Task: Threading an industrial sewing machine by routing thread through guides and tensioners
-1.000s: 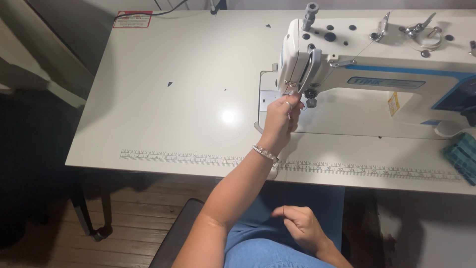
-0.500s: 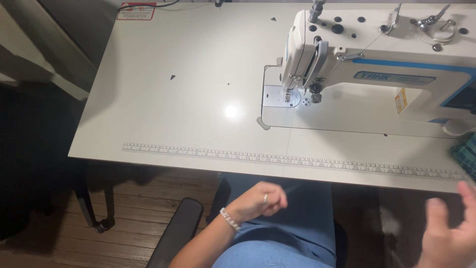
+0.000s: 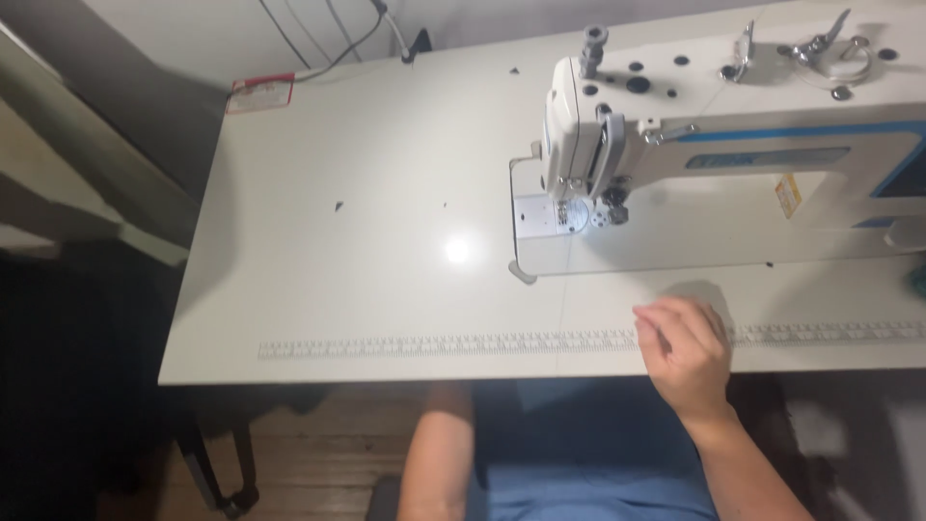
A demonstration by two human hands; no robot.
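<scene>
**One hand on the worktop edge, near the sewing machine**

The right hand point(image 3: 687, 355) rests on the front edge of the white worktop point(image 3: 386, 251). Its fingers are curled in loosely, and it holds nothing that can be seen. It lies right on the ruler strip point(image 3: 434, 344) that runs along the front of the worktop.

The left hand is hidden. Only the left forearm point(image 3: 436, 453) shows, going down under the worktop edge at about 7 o'clock from the right hand, so I cannot tell if that hand is released or clenched.

The white and blue sewing machine point(image 3: 733, 164) stands at about 12 o'clock from the right hand, near it but not touching. Its needle point(image 3: 564, 210) is at about 11 o'clock from the hand, over a small lit plate.

A red and white label point(image 3: 260, 94) sits at the far left corner of the worktop, at about 10 o'clock. Blue cloth covers the person's lap point(image 3: 579, 453) below the worktop. A wooden floor point(image 3: 299, 453) shows at the lower left.
</scene>
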